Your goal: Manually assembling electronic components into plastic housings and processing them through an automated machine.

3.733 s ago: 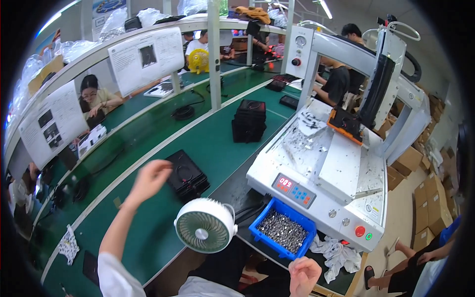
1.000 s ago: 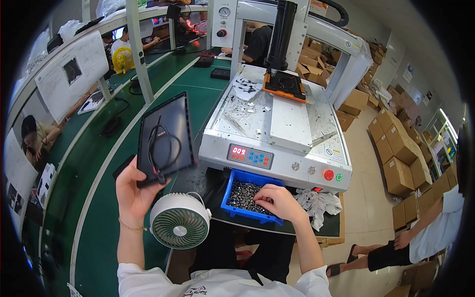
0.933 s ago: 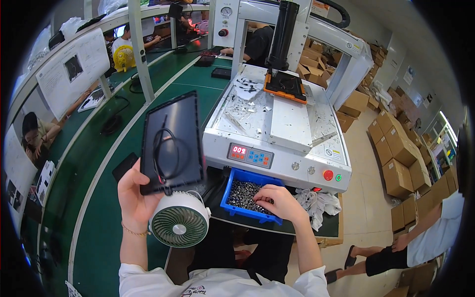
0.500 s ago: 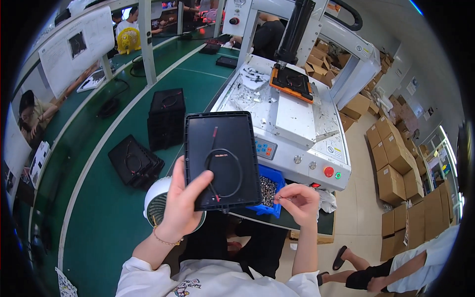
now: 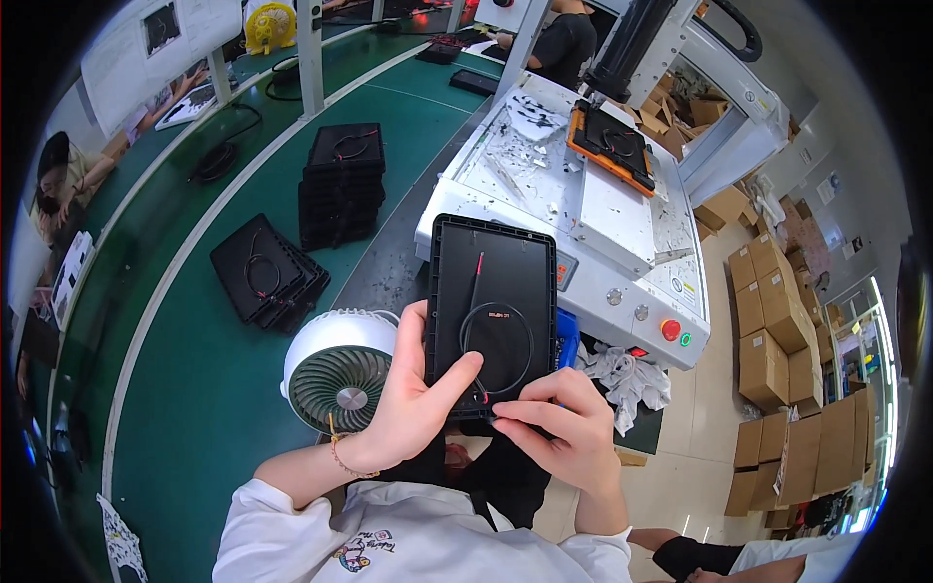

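left hand (image 5: 413, 403): wrapped firmly round the left edge of a black plastic housing (image 5: 501, 267), thumb pressed on its inner face
right hand (image 5: 573, 428): thumb and fingertips bunched close together at the housing's lower edge; whether they pinch a small part cannot be told
held housing: tilted up in front of the person's torso, in front of the machine, inner face with its raised rim turned toward the wearer
cable (image 5: 475, 277): thin and black, looped inside the housing, red at its ends
taller stack (image 5: 340, 189): similar black housings piled on the green tabletop (image 5: 224, 389)
shorter pile (image 5: 260, 277): a few more, askew, beside the taller stack
desk fan (image 5: 335, 374): white, round, just left of the left hand
blue bin (image 5: 567, 337): mostly hidden behind the held housing
white cloth (image 5: 632, 384): crumpled, right of the bin, below the machine's front
benchtop machine (image 5: 525, 209): white, scattered with black and pale scraps; red button (image 5: 671, 329) and green button (image 5: 686, 340) on its front
orange fixture (image 5: 610, 173): on the machine, with another black housing seated in it
cardboard boxes (image 5: 763, 364): stacked on the floor at the right
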Available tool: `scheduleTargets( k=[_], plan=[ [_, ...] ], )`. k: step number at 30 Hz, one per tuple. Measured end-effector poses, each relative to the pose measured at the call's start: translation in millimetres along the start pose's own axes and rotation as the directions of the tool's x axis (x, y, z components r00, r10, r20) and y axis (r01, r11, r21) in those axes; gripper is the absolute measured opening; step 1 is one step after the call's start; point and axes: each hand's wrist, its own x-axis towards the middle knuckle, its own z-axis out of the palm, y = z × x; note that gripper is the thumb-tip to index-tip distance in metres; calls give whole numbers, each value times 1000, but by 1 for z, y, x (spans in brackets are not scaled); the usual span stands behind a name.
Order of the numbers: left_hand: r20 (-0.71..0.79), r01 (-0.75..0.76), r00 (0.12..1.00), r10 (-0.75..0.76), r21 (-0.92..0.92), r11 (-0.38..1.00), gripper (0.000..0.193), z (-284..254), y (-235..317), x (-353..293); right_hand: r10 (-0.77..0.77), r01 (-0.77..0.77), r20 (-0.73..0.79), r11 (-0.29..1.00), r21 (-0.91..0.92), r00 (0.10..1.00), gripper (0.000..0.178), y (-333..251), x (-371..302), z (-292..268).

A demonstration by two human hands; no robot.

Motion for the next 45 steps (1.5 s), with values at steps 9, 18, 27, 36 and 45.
scheduleTargets(
  k=[9, 18, 27, 36, 45],
  plan=[
    [7, 22, 1000, -22, -25, 999, 46, 0, -3, -1, 86, -86, -32, 996, 8, 996, 23, -3, -4, 2],
    [6, 22, 1000, -22, -13, 1000, 45, 3, -3, -1, 39, -43, 63, 998, 53, 997, 25, 0, -2, -6],
    [-45, 75, 996, -83, -149, 986, 43, 3, -3, -3, -272, 262, 0, 927, -268, 962, 27, 2, -7, 2],
    [-27, 109, 993, -116, -189, 976, 41, 4, -5, -7, -292, 259, -79, 924, -282, 953, 35, 5, -16, 13],
    [-74, 93, 991, -111, -208, 974, 41, 5, -10, -5, -352, 313, -112, 911, -267, 929, 33, 17, -20, 17]
  ],
)
